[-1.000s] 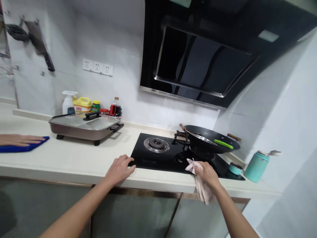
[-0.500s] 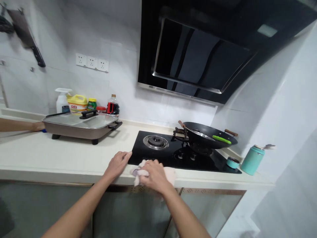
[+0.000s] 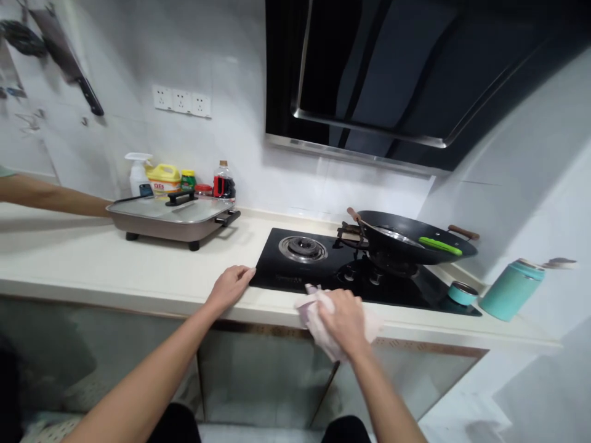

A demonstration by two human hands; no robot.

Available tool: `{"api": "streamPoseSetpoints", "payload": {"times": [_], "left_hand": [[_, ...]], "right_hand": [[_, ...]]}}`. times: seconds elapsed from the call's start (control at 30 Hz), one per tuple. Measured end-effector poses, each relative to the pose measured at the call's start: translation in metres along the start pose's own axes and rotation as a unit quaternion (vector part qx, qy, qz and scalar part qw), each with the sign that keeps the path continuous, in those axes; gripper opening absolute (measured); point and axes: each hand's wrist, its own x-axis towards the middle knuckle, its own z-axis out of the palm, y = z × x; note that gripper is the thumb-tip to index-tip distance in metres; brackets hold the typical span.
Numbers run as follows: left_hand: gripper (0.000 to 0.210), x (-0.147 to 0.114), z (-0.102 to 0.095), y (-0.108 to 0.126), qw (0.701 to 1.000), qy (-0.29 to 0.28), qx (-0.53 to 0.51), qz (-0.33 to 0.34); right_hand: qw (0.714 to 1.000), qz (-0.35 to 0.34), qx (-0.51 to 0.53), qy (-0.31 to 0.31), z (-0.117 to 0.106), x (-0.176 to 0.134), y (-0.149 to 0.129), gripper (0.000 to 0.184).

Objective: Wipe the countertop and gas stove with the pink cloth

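Note:
Bunched under my right hand (image 3: 342, 319) is a pale pinkish cloth (image 3: 318, 323), pressed along the counter's front edge just below the black gas stove (image 3: 289, 271). Part of the cloth hangs over the edge. My left hand (image 3: 232, 284) lies flat on the white counter (image 3: 184, 267), its fingertips at the stove's front left corner and nothing in it. A bare round burner (image 3: 302, 248) sits on the stove's left side. On the right burner rests a black wok (image 3: 392, 243) with wooden handles and a bright green-handled utensil (image 3: 440, 247) inside.
A lidded electric pan (image 3: 161, 229) stands on the left counter, with another person's arm (image 3: 64, 195) reaching behind it. Bottles, including a yellow jug (image 3: 164, 178), line the wall. A teal flask (image 3: 512, 289) and its cup (image 3: 462, 293) stand right. The range hood (image 3: 369, 74) overhangs.
My right hand has slid rightward along the counter edge with the cloth. My left hand stays by the stove corner. The other person's arm now reaches farther in behind the electric pan.

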Motion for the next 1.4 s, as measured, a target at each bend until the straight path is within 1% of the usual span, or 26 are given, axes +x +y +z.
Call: {"api": "streamPoseSetpoints", "payload": {"times": [0.07, 0.17, 0.3, 0.37, 0.4, 0.47, 0.53, 0.57, 0.63, 0.73, 0.83, 0.93, 1.0, 1.03, 1.1, 1.17, 1.23, 1.3, 1.4], "left_hand": [[0.05, -0.001, 0.001, 0.002, 1.0, -0.006, 0.008, 0.003], [0.05, -0.002, 0.002, 0.003, 1.0, -0.009, 0.013, 0.015], [0.049, -0.004, 0.005, 0.002, 1.0, 0.003, -0.002, 0.02], [0.048, -0.006, 0.007, 0.003, 1.0, 0.011, -0.01, 0.02], [0.048, -0.006, 0.007, 0.004, 1.0, 0.014, -0.009, 0.021], [0.046, -0.009, 0.008, 0.007, 0.999, 0.015, 0.004, 0.029], [0.044, -0.011, 0.009, 0.011, 0.999, 0.015, 0.022, 0.045], [0.043, -0.012, 0.01, 0.013, 0.998, 0.015, 0.029, 0.053], [0.043, -0.014, 0.01, 0.015, 0.998, 0.017, 0.033, 0.059], [0.044, -0.015, 0.01, 0.016, 0.998, 0.019, 0.024, 0.053], [0.046, -0.016, 0.01, 0.013, 0.999, 0.018, 0.014, 0.049], [0.047, -0.015, 0.01, 0.009, 0.999, 0.02, 0.006, 0.049], [0.048, -0.013, 0.01, 0.005, 0.999, 0.023, -0.01, 0.045], [0.048, -0.012, 0.009, 0.004, 0.999, 0.023, -0.025, 0.041], [0.048, -0.01, 0.008, 0.0, 0.997, 0.024, -0.064, 0.032], [0.047, -0.008, 0.007, -0.002, 0.994, 0.025, -0.105, 0.021], [0.046, -0.007, 0.006, -0.003, 0.991, 0.025, -0.128, 0.015], [0.044, -0.007, 0.006, -0.004, 0.991, 0.017, -0.132, 0.018], [0.043, -0.006, 0.006, -0.005, 0.99, 0.013, -0.141, 0.012]], "right_hand": [[0.999, 0.043, -0.025, 0.007, -0.014, -0.011, 0.048, 0.032], [0.988, 0.123, -0.093, 0.008, -0.034, -0.028, 0.117, 0.039], [0.965, 0.232, -0.122, -0.014, -0.059, -0.047, 0.197, 0.052], [0.957, 0.267, -0.117, -0.011, -0.067, -0.054, 0.225, 0.056], [0.952, 0.283, -0.121, -0.012, -0.068, -0.056, 0.233, 0.057], [0.942, 0.306, -0.134, -0.018, -0.067, -0.057, 0.237, 0.059], [0.938, 0.312, -0.149, -0.028, -0.061, -0.054, 0.221, 0.059], [0.941, 0.302, -0.152, -0.031, -0.057, -0.051, 0.206, 0.059], [0.954, 0.257, -0.149, -0.032, -0.044, -0.043, 0.164, 0.057], [0.979, 0.153, -0.132, -0.015, -0.018, -0.025, 0.084, 0.052], [0.994, 0.05, -0.094, 0.005, 0.013, -0.006, -0.004, 0.04], [0.998, -0.006, -0.058, -0.003, 0.042, 0.013, -0.086, 0.034], [0.998, -0.039, -0.037, -0.01, 0.056, 0.024, -0.13, 0.037], [0.998, -0.058, -0.028, -0.02, 0.061, 0.028, -0.147, 0.04], [0.995, -0.086, -0.018, -0.04, 0.065, 0.033, -0.169, 0.045], [0.992, -0.112, -0.009, -0.055, 0.065, 0.034, -0.174, 0.05], [0.989, -0.14, 0.003, -0.054, 0.064, 0.031, -0.168, 0.058], [0.985, -0.167, 0.021, -0.045, 0.064, 0.025, -0.157, 0.07], [0.981, -0.18, 0.064, -0.036, 0.067, 0.018, -0.141, 0.085]]}}
